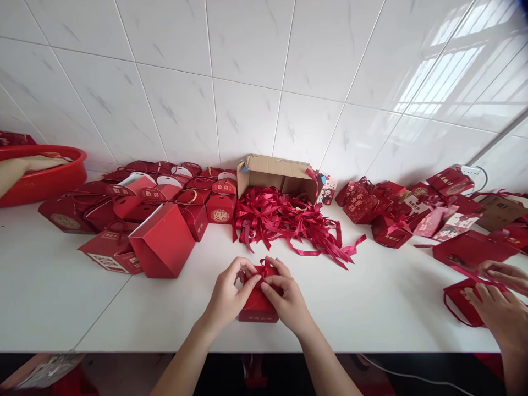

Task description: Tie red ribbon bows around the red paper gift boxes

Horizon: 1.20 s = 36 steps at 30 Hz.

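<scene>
In front of me on the white table stands a small red gift box (259,314), with a red ribbon (264,270) looped in a bow at its top. My left hand (233,291) pinches the ribbon from the left, thumb and fingers together. From the right, my right hand (286,291) pinches it too, its thumb tip close to the left one. The fingers cover part of the bow and the box lid. Just beyond lies a heap of loose red ribbons (284,217), spilling from a cardboard box (274,165).
Many red gift boxes (163,242) crowd the left side, near a red basin (61,179) with a person's arm over it. More boxes (391,228) stand at the right, where a co-worker's hands (497,305) handle another red box (462,300). The table (350,324) ends close to me.
</scene>
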Tool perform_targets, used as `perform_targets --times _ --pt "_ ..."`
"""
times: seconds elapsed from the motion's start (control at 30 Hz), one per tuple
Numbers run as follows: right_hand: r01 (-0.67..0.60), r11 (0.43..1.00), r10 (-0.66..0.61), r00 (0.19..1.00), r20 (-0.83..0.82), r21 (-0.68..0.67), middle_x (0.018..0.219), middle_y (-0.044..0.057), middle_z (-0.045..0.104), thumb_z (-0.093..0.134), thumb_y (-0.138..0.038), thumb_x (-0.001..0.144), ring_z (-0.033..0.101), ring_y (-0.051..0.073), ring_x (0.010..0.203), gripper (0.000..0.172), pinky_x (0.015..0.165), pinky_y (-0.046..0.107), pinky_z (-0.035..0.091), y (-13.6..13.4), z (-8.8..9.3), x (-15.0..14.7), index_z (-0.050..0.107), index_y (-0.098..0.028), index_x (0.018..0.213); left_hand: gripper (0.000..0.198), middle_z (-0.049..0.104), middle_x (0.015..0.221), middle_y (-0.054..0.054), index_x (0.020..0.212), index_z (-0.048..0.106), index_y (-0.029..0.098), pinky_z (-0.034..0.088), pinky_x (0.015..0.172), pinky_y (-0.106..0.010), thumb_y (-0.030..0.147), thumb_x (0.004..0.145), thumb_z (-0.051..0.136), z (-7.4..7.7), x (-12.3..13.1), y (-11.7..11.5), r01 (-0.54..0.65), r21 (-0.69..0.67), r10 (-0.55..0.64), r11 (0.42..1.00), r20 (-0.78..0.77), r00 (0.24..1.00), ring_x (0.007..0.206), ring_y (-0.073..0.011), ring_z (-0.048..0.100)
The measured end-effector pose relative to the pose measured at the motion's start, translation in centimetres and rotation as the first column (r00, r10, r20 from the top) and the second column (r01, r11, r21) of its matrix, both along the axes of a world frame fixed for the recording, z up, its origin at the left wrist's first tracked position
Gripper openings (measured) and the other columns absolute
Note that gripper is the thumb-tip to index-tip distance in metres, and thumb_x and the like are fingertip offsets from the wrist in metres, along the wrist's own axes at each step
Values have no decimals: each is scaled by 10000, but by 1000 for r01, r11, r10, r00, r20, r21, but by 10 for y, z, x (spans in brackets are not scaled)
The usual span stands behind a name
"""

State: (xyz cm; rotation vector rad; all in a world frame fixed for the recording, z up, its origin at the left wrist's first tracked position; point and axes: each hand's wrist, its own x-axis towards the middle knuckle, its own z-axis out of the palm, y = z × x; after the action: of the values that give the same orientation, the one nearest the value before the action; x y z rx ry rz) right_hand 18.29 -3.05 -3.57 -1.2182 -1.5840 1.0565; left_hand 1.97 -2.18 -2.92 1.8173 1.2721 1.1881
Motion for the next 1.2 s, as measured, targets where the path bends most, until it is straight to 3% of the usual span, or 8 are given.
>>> perform_targets --times 0.2,0.37,0.57,0.77,0.9,0.97,1.07,1.2 --pt "74 997 -77 994 -79 -38 1361 82 546 604 -321 851 458 295 1285 165 1065 503 346 -5 6 -5 737 -241 797 58 631 928 -48 907 604 219 506 822 -330 243 862 576 6 -6 -8 76 120 -55 990 -167 984 921 -198 588" --pt "25 998 -24 1000 13 -51 1301 70 601 547 -391 886 441 296 1292 236 1049 505 347 -12 13 4 750 -272 866 112 684 813 -39 812 691 220 531 763 -316 215 866 593 2 -6 -3 85 159 -60 984 -155 986 860 -192 611" --pt "8 997 -20 990 141 82 1049 56 694 542 -266 877 612 220 978 177 786 345 487 -17 11 21 680 -255 988 127 681 831 -43 839 705 210 534 777 -309 159 866 592 4 -13 0 180 153 -157 972 -149 976 867 -179 615" --pt "-13 976 -51 956 289 215 787 18 619 499 -145 837 547 154 707 171 651 275 454 -25 23 23 592 -211 965 136 686 865 -41 891 682 200 527 784 -299 117 870 577 7 -18 -2 267 218 -225 939 -198 954 890 -169 602" --pt "-204 979 194 915 353 -9 550 -86 471 585 -250 839 441 112 498 263 507 234 369 -33 48 32 524 -241 1095 133 696 867 -32 889 668 205 518 802 -309 116 877 569 12 -19 -1 338 230 -279 912 -255 926 898 -170 594" --pt "-202 978 207 915 346 -50 577 -79 490 611 -349 843 435 105 495 292 492 230 365 -28 55 36 532 -249 1106 126 696 869 -31 883 658 202 512 819 -314 119 880 565 14 -18 -1 359 219 -297 907 -270 916 905 -170 591" --pt "-156 986 134 944 302 50 886 10 619 584 -373 867 530 116 659 320 609 253 455 -8 53 35 538 -239 1155 123 683 870 -37 877 648 197 509 819 -305 122 885 551 15 -17 -1 356 194 -299 914 -272 915 916 -169 593" --pt "-353 933 332 919 214 67 898 6 646 555 -215 875 577 123 737 305 675 259 489 14 42 30 536 -241 1179 137 654 879 -50 851 630 189 504 802 -287 116 885 520 18 -17 -4 347 179 -290 921 -282 915 901 -162 595"
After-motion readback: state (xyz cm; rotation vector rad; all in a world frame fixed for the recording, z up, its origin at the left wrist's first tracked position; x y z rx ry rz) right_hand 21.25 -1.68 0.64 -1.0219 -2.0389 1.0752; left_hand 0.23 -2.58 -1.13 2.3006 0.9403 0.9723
